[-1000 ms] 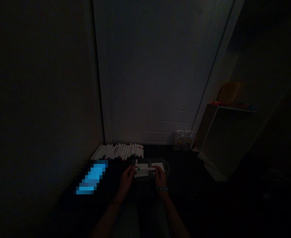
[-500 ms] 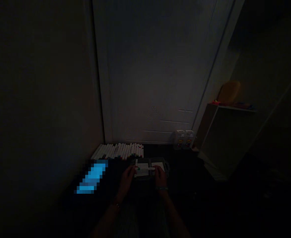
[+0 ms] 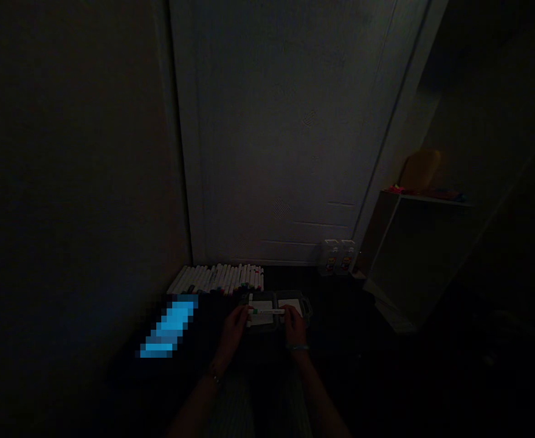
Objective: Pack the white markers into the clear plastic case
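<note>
Between my two hands a white marker [image 3: 270,311] with a green band near its left end is held level. My left hand [image 3: 235,321] pinches the left end, and my right hand [image 3: 295,322] closes on the right end. Under the marker lies an open dark see-through case [image 3: 275,295] with white pieces inside; the hands cover part of its near edge. One more white marker [image 3: 250,299] appears to lie upright along the case's left side. Behind and to the left, several white markers [image 3: 219,278] with coloured ends lie side by side in a row.
A glowing, pixelated blue rectangle [image 3: 169,325] lies left of my hands on the dark table. Two clear boxes [image 3: 338,258] with labels stand at the back right, against a white panel [image 3: 272,152]. A cabinet [image 3: 417,255] holding an orange object [image 3: 420,170] stands farther right.
Almost nothing differs. Both hands keep the same hold on the marker, in about the same place; the light on the scene shifts slightly.
</note>
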A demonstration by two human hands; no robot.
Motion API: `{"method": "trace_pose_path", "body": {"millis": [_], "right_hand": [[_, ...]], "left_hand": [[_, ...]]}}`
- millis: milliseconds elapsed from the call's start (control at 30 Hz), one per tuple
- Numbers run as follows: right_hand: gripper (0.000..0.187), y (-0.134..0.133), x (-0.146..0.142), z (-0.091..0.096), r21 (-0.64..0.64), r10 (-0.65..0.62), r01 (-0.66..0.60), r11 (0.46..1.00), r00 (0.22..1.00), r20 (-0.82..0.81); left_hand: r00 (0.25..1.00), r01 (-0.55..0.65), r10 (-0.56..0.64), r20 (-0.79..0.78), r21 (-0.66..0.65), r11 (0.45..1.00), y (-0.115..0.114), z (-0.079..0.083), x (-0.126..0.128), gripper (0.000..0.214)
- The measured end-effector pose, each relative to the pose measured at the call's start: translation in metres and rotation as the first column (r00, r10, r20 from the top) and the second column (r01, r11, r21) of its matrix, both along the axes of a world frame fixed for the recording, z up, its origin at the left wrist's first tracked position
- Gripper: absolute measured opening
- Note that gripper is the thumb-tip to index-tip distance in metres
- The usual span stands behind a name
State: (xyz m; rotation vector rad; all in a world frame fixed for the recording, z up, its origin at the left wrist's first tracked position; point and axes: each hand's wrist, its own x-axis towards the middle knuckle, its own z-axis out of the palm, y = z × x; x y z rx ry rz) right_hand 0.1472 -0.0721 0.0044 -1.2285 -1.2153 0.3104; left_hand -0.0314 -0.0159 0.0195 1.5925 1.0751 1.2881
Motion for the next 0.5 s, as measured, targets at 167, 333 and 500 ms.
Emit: {"method": "trace_pose_path", "body": {"millis": [167, 333, 500], "right_hand": [[0.029, 0.0017, 0.0000, -0.0025, -0.016, -0.016, 0.016, 1.000, 1.000, 0.009], [0.028, 0.0029, 0.0001, -0.0041, -0.002, -0.022, 0.022, 1.000, 0.999, 0.028], [0.029, 0.0042, 0.0018, -0.0070, -0.003, -0.044, 0.044, 0.999, 0.998, 0.050]], "left_hand": [[1.000, 0.008, -0.008, -0.014, 0.007, 1.000, 0.0005, -0.0014, 0.0000, 0.043], [1.000, 0.012, -0.012, -0.008, 0.004, 1.000, 0.0026, -0.0037, 0.0003, 0.043], [1.000, 0.015, -0.015, -0.012, 0.017, 1.000, 0.0021, -0.0038, -0.0001, 0.042]]}}
